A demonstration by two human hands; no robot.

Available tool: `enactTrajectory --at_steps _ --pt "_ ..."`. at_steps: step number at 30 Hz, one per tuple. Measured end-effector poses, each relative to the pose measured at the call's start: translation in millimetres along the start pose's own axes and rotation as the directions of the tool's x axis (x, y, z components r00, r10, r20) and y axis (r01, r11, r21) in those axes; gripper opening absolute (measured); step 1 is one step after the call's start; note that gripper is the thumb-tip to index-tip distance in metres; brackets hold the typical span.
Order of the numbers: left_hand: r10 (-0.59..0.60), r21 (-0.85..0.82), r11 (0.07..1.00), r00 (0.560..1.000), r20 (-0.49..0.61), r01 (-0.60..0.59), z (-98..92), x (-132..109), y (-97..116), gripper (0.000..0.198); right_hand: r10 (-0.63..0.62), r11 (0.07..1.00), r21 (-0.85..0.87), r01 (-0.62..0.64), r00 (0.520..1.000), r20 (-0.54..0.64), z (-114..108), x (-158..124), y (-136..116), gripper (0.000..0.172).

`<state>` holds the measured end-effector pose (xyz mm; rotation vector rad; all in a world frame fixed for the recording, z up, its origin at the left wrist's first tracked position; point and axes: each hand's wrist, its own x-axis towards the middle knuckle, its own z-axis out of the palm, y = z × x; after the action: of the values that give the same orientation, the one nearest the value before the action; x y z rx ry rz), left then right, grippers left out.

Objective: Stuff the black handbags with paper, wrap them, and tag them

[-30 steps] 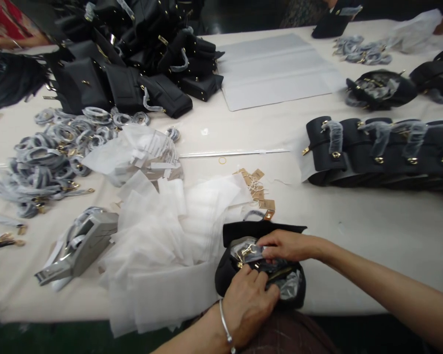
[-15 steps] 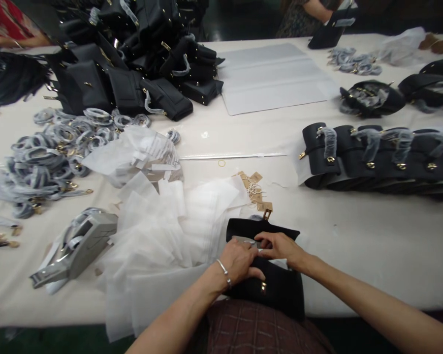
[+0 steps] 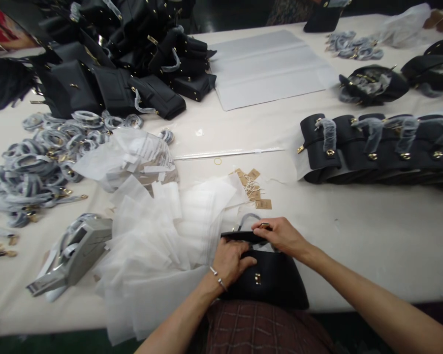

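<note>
Handbag workshop: heaped black bags (image 3: 114, 91), wrapped straps (image 3: 53, 139), tape dispenser (image 3: 83, 253) on long worktable (image 3: 372, 241).

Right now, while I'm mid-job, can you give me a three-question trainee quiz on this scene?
1. True or false: brown paper tags with white strings lie beyond the black gold-clasped handbag.
2. Which hand holds the small gold metal fitting on the raised black flap?
3. Fill in: as pictured, the grey tape dispenser sits to the ___ of the translucent white sheets.

Key: 1. True. 2. The right hand. 3. Left.
</note>
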<state>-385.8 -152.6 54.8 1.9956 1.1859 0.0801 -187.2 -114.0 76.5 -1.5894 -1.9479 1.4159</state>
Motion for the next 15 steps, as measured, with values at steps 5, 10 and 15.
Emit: enactTrajectory --at_steps 5,10,15 --pt "-0.045 -0.001 0.999 0.996 -0.076 0.045 16.9 -1 4 0.019 -0.278 0.930 -0.293 0.221 0.946 -0.169 37 -59 -4 0.025" --pt "-0.056 0.038 0.997 0.974 -0.219 0.066 26.6 -1 10 0.015 -0.378 0.896 -0.328 0.299 0.901 -0.213 51 -73 13 0.040" --pt "0.149 0.131 0.987 0.865 -0.479 -0.097 18.8 -24 9 0.023 -0.216 0.972 -0.160 0.173 0.926 -0.310 44 -77 21 0.025"
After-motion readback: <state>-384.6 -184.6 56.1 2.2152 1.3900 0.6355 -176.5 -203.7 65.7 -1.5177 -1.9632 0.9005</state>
